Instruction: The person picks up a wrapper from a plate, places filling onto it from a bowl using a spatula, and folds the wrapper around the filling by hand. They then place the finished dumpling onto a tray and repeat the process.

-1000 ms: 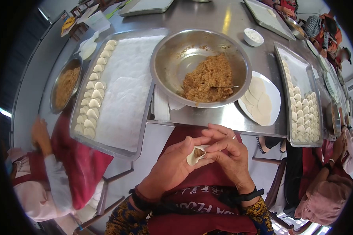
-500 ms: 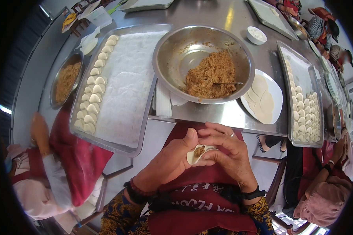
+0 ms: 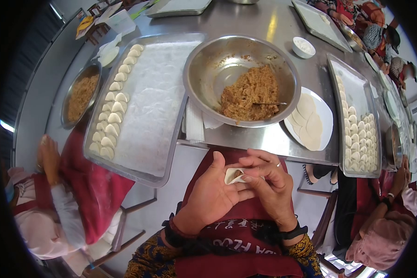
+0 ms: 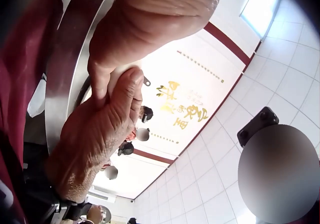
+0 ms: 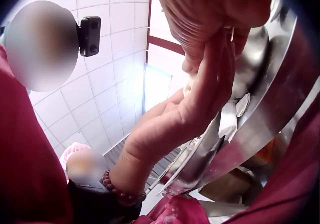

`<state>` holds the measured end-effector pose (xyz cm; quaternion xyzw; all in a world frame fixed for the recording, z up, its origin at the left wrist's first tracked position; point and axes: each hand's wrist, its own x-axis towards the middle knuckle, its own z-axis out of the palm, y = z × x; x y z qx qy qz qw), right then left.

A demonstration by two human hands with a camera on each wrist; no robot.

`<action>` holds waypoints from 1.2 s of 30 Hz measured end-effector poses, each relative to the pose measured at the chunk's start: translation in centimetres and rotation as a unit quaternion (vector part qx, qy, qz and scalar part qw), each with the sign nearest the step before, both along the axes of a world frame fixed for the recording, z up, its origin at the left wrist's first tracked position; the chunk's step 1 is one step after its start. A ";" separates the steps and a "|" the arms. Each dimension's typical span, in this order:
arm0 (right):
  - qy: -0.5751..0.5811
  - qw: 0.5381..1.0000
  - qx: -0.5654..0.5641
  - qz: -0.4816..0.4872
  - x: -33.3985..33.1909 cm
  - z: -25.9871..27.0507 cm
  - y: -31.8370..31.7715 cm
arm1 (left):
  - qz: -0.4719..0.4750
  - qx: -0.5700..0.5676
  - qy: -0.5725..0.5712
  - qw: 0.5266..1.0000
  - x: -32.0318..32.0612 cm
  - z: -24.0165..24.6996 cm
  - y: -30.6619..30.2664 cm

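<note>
A half-folded dumpling (image 3: 233, 176), its pale wrapper partly gaping over brown filling, lies on the fingers of my left hand (image 3: 211, 194). That hand faces palm up, with fingers extended and thumb raised away from the dough. My right hand (image 3: 271, 185) pinches the wrapper's right edge between thumb and fingers. In the left wrist view, the right thumb (image 4: 127, 84) presses against the white dough. From the right wrist view, the left hand's (image 5: 185, 109) straight fingers reach beneath the right hand, and most of the dumpling is hidden.
A steel bowl (image 3: 194, 88) of brown filling with a utensil stands ahead on the metal table. A plate of round wrappers (image 3: 310, 123) lies right of it. Trays of dumplings flank them: left tray (image 3: 148, 116), right tray (image 3: 356, 83). People sit on both sides.
My left thumb has lifted away from the wrapper and the left palm has opened out. The right fingers stay pinched at the wrapper's edge, and its opening looks narrower.
</note>
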<state>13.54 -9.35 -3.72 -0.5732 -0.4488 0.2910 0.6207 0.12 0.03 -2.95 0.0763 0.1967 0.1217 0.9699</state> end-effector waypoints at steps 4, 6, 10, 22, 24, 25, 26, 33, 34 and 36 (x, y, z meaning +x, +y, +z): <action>-0.044 0.999 -0.030 0.005 0.2 0.2 0.0 | -0.012 0.045 0.033 0.998 -0.2 0.4 0.2; -0.064 0.997 -0.036 0.008 0.4 0.2 0.0 | -0.017 0.065 0.039 0.997 -0.2 0.4 0.3; -0.116 0.991 -0.061 0.022 0.5 0.9 0.1 | -0.040 0.108 0.040 0.993 -0.4 0.3 0.5; -0.121 0.990 -0.068 0.033 0.1 1.3 0.4 | -0.081 0.171 0.038 0.981 -0.7 -0.1 1.0; -0.028 0.995 -0.095 0.010 0.1 1.4 0.4 | -0.077 0.182 0.062 0.978 -0.5 0.7 1.0; -0.099 0.991 -0.085 0.034 0.5 1.3 0.5 | -0.073 0.193 0.085 0.975 -0.4 1.1 1.0; -0.168 0.981 -0.075 0.058 0.7 1.2 0.5 | -0.073 0.193 0.085 0.975 -0.4 1.2 1.0; -0.147 0.986 -0.061 0.047 0.7 0.3 0.2 | -0.090 0.189 0.079 0.975 -0.4 0.6 1.2; -0.133 0.989 -0.047 0.045 0.7 0.1 0.2 | -0.088 0.166 0.072 0.980 -0.5 0.3 1.2; -0.119 0.992 -0.033 0.042 0.7 -0.1 0.1 | -0.076 0.120 0.056 0.988 -0.3 0.1 0.9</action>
